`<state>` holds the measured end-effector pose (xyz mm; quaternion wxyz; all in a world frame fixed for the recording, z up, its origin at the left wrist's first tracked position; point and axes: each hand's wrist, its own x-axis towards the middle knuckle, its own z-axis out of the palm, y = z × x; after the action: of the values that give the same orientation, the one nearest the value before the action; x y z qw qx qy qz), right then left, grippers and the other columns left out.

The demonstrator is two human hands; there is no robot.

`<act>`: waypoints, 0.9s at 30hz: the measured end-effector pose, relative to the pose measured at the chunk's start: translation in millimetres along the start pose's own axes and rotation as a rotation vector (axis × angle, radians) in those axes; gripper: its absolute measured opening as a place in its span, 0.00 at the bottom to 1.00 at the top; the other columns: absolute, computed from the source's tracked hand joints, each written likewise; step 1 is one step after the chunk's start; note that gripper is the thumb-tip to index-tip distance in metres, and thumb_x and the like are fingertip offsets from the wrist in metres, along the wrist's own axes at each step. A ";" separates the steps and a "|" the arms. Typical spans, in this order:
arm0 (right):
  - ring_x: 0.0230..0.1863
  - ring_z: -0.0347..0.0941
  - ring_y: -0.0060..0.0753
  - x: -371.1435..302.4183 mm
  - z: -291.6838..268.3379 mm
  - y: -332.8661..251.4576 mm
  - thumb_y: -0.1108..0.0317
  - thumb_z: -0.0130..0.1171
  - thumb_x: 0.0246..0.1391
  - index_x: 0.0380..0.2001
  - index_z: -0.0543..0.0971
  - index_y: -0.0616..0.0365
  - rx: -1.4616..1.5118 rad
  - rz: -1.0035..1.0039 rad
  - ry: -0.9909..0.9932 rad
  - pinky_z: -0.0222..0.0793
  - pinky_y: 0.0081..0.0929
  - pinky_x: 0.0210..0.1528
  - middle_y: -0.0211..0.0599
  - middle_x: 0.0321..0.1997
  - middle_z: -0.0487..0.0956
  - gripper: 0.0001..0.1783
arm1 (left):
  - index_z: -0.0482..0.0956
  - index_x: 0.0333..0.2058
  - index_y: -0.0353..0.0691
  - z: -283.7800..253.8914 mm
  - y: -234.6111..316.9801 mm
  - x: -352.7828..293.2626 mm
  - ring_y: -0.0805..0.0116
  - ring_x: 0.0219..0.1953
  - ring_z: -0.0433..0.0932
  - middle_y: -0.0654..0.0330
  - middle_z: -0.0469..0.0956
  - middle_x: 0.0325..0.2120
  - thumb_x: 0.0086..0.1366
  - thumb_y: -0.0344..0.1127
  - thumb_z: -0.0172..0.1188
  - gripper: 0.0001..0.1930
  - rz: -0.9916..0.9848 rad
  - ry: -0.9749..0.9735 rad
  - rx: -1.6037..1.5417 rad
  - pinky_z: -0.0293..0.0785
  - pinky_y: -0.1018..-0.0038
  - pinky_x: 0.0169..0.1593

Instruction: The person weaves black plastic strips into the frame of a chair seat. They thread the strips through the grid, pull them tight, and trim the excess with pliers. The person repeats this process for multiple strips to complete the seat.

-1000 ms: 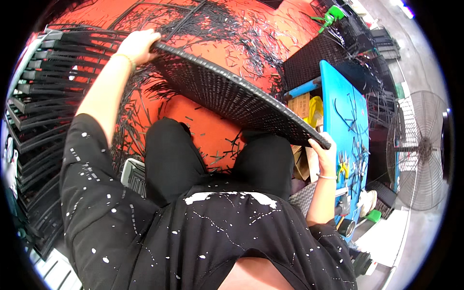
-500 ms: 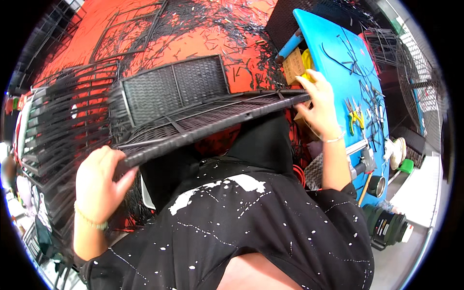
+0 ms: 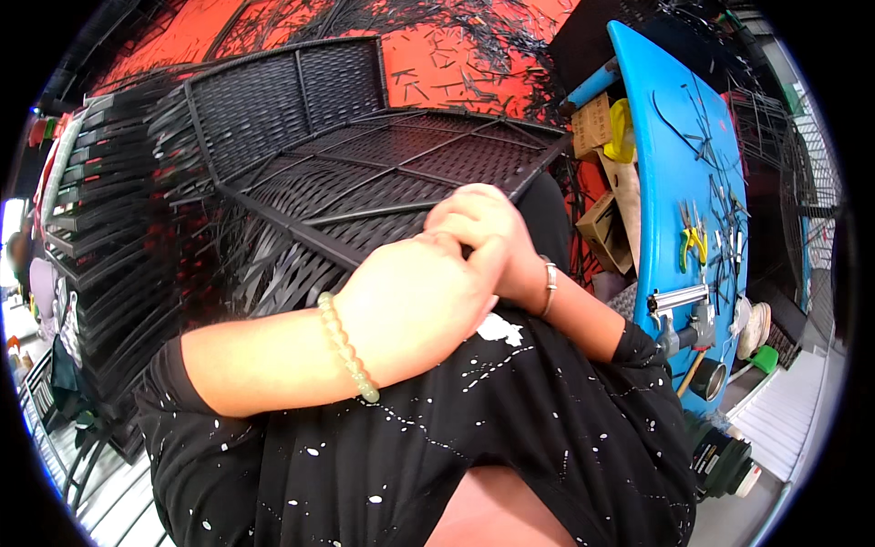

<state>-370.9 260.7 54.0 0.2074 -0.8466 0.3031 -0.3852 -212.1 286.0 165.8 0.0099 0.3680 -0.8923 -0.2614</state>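
A black wicker chair frame [image 3: 401, 169] with a woven panel and metal bars rests across my lap, its back part [image 3: 283, 100] standing up at the far left. My left hand [image 3: 410, 292], with a beaded bracelet on the wrist, is closed at the frame's near corner. Against it, my right hand [image 3: 483, 232], with a metal bangle on the wrist, has its fingers curled. Together the hands cover that corner, and what their fingers grip is hidden. Loose black woven strips [image 3: 273, 269] hang at the frame's left side.
On the right stands a blue table [image 3: 670, 173] bearing yellow-handled pliers [image 3: 693, 246], a nail gun [image 3: 688, 324], a tape roll [image 3: 707, 379] and black strip offcuts. Cardboard boxes [image 3: 597, 228] sit beside it. Black frames [image 3: 114, 237] are stacked at the left. Offcuts litter the red floor [image 3: 437, 68].
The wicker frame has turned, bringing one corner toward me and showing more of its panel. My hands have come from its two ends to meet at that corner.
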 end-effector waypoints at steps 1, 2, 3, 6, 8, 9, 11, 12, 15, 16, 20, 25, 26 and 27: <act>0.36 0.76 0.34 -5.2 -3.7 2.4 0.65 0.63 0.37 0.23 0.78 0.50 -0.053 0.008 0.007 0.68 0.34 0.46 0.26 0.30 0.79 0.06 | 0.67 0.41 0.36 -1.5 -1.0 -0.6 0.51 0.29 0.78 0.50 0.75 0.27 0.60 0.41 0.59 0.17 0.030 0.006 -0.001 0.74 0.61 0.33; 0.35 0.76 0.34 -10.2 -7.3 5.0 0.66 0.64 0.35 0.23 0.78 0.50 -0.105 0.016 0.014 0.69 0.33 0.44 0.26 0.29 0.78 0.07 | 0.69 0.42 0.36 -4.2 -1.8 -1.7 0.52 0.31 0.78 0.50 0.76 0.30 0.60 0.41 0.60 0.18 0.059 0.013 -0.002 0.74 0.61 0.34; 0.34 0.76 0.35 -13.5 -11.8 7.0 0.68 0.65 0.33 0.23 0.78 0.50 -0.123 0.015 0.046 0.69 0.32 0.42 0.27 0.29 0.78 0.08 | 0.70 0.44 0.37 -12.1 -3.9 -5.9 0.52 0.33 0.78 0.52 0.76 0.33 0.59 0.41 0.61 0.19 0.113 0.058 -0.003 0.75 0.62 0.36; 0.33 0.78 0.38 -33.1 -34.0 18.8 0.73 0.66 0.31 0.25 0.79 0.53 -0.219 0.118 0.096 0.73 0.34 0.37 0.31 0.27 0.79 0.11 | 0.77 0.43 0.37 -52.1 -35.0 -9.2 0.53 0.41 0.78 0.53 0.79 0.38 0.53 0.34 0.65 0.17 0.252 0.281 -0.041 0.75 0.64 0.46; 0.36 0.79 0.41 -54.9 -60.7 35.7 0.76 0.63 0.33 0.26 0.81 0.55 -0.235 0.181 0.072 0.74 0.33 0.40 0.37 0.31 0.81 0.10 | 0.78 0.44 0.34 -61.6 -85.8 -9.6 0.63 0.47 0.78 0.54 0.80 0.42 0.64 0.34 0.56 0.13 0.077 0.458 -0.172 0.70 0.70 0.53; 0.39 0.79 0.41 -62.1 -73.6 39.0 0.76 0.63 0.34 0.27 0.81 0.54 -0.275 0.209 0.053 0.74 0.33 0.44 0.39 0.33 0.81 0.11 | 0.78 0.45 0.34 -63.5 -119.8 -10.9 0.67 0.50 0.76 0.56 0.79 0.44 0.70 0.35 0.50 0.13 -0.039 0.462 -0.158 0.68 0.72 0.55; 0.43 0.77 0.43 -71.1 -92.5 35.0 0.75 0.62 0.35 0.31 0.81 0.56 -0.317 0.284 0.077 0.72 0.34 0.47 0.41 0.37 0.80 0.13 | 0.76 0.48 0.32 -35.9 -224.1 -24.3 0.63 0.49 0.77 0.52 0.80 0.43 0.70 0.43 0.52 0.19 -0.210 0.440 -0.262 0.68 0.73 0.55; 0.44 0.77 0.44 -75.6 -99.4 32.2 0.76 0.62 0.36 0.33 0.81 0.57 -0.309 0.324 0.100 0.71 0.34 0.48 0.42 0.38 0.80 0.15 | 0.76 0.49 0.31 -18.8 -260.9 -33.5 0.60 0.51 0.76 0.50 0.79 0.46 0.70 0.45 0.52 0.21 -0.304 0.344 -0.183 0.68 0.71 0.57; 0.44 0.76 0.45 -84.6 -110.7 21.4 0.79 0.60 0.37 0.40 0.79 0.60 -0.298 0.410 0.130 0.71 0.33 0.48 0.42 0.38 0.79 0.20 | 0.76 0.48 0.32 22.3 -305.6 -48.6 0.52 0.52 0.74 0.47 0.77 0.48 0.69 0.48 0.52 0.23 -0.388 0.126 -0.107 0.68 0.66 0.57; 0.44 0.76 0.43 -87.2 -111.0 12.3 0.82 0.56 0.37 0.44 0.77 0.61 -0.212 0.529 0.181 0.70 0.31 0.49 0.42 0.39 0.79 0.24 | 0.76 0.48 0.32 30.2 -307.3 -48.9 0.51 0.52 0.74 0.47 0.77 0.47 0.69 0.48 0.52 0.22 -0.400 0.084 -0.077 0.69 0.65 0.56; 0.45 0.76 0.42 -102.7 -116.8 5.4 0.83 0.55 0.37 0.43 0.78 0.61 -0.242 0.615 0.167 0.70 0.30 0.50 0.43 0.40 0.78 0.24 | 0.77 0.44 0.34 45.1 -307.6 -48.9 0.51 0.47 0.75 0.49 0.77 0.41 0.69 0.46 0.51 0.19 -0.314 0.171 -0.005 0.70 0.64 0.53; 0.48 0.77 0.39 -120.5 -129.1 45.5 0.82 0.54 0.40 0.34 0.78 0.65 -0.237 0.523 0.118 0.68 0.28 0.53 0.43 0.40 0.80 0.13 | 0.78 0.41 0.36 43.2 -300.0 -59.7 0.50 0.44 0.76 0.50 0.78 0.37 0.69 0.42 0.50 0.15 -0.301 0.219 0.141 0.71 0.63 0.49; 0.48 0.76 0.36 -124.5 -130.0 49.5 0.82 0.55 0.42 0.34 0.78 0.64 -0.141 0.626 0.185 0.68 0.28 0.53 0.42 0.41 0.81 0.12 | 0.79 0.40 0.36 43.2 -294.1 -67.3 0.50 0.43 0.76 0.51 0.78 0.36 0.69 0.41 0.49 0.15 -0.289 0.251 0.179 0.72 0.62 0.48; 0.49 0.76 0.35 -126.8 -132.0 54.3 0.81 0.56 0.44 0.34 0.78 0.64 -0.022 0.668 0.235 0.68 0.27 0.54 0.42 0.42 0.80 0.11 | 0.79 0.36 0.37 39.1 -277.0 -75.0 0.51 0.40 0.76 0.52 0.78 0.32 0.68 0.39 0.50 0.13 -0.287 0.314 0.218 0.72 0.62 0.46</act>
<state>-558.6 290.9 37.0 0.2764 -0.6528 0.5893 -0.3874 14.8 189.5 13.9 0.0717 0.5261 -0.8412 -0.1020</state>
